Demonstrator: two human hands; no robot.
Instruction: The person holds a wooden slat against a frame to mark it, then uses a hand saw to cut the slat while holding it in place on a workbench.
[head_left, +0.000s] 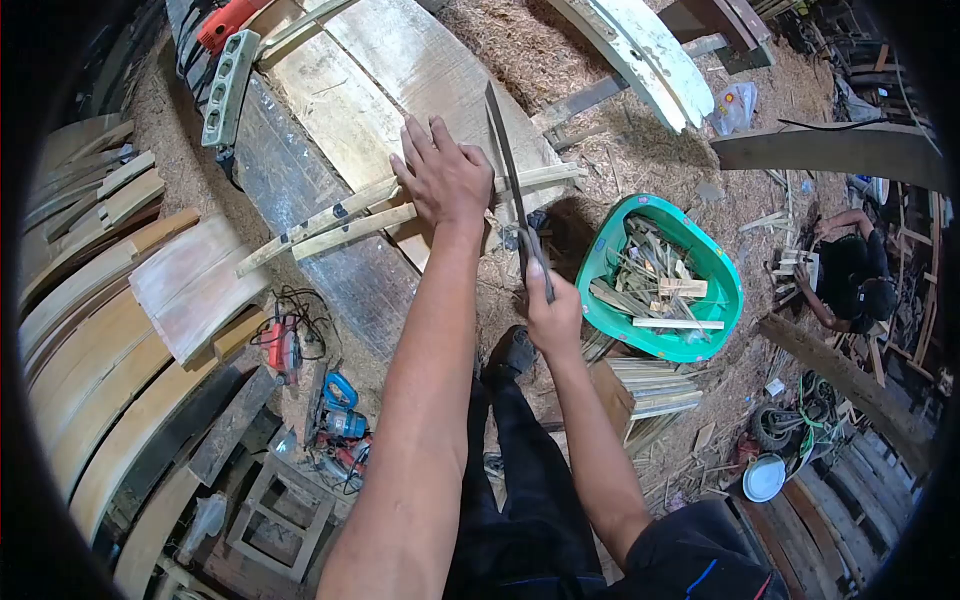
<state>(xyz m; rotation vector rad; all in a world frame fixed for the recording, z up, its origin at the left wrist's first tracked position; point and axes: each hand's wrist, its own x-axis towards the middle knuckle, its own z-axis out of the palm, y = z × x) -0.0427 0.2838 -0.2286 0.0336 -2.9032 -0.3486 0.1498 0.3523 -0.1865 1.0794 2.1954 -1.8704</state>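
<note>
While the left hand (447, 180) lies palm-down, fingers parted, on the wooden strips (312, 226) running crosswise over the surface (420, 60) ahead, the right hand (553, 312) is closed round the saw (506, 155), whose blade crosses the strips' long axis just right of the left hand.

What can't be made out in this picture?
- Head view: part of the pale, narrow wooden strips, covered by the left hand.
- Head view: part of the long, dark handsaw's handle, inside the right hand.
- Head view: much of the green plastic tub's floor, under wood scraps.
</note>
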